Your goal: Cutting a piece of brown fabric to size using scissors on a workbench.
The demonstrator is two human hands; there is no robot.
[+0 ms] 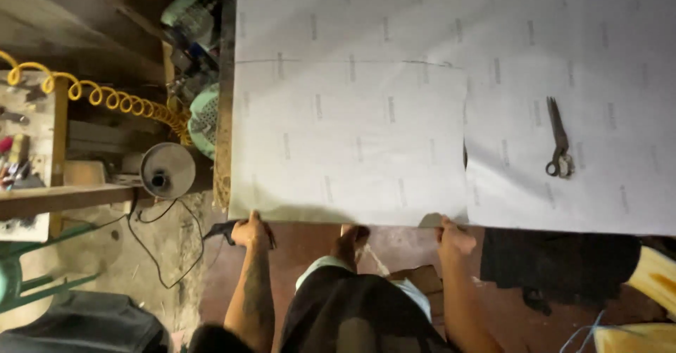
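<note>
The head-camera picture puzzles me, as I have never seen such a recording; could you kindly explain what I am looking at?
There is no machine here: a person wears a camera on the head, and it looks straight down at their own two bare hands. The left hand and the right hand each grip the near edge of a large pale sheet, which lies on a bigger sheet of the same kind covering the table. A pair of scissors rests on the bigger sheet to the right, untouched. Below, you see the person's arms and legs over a reddish floor. To the left stand a cluttered bench, a coiled yellow hose and black cables.
</note>
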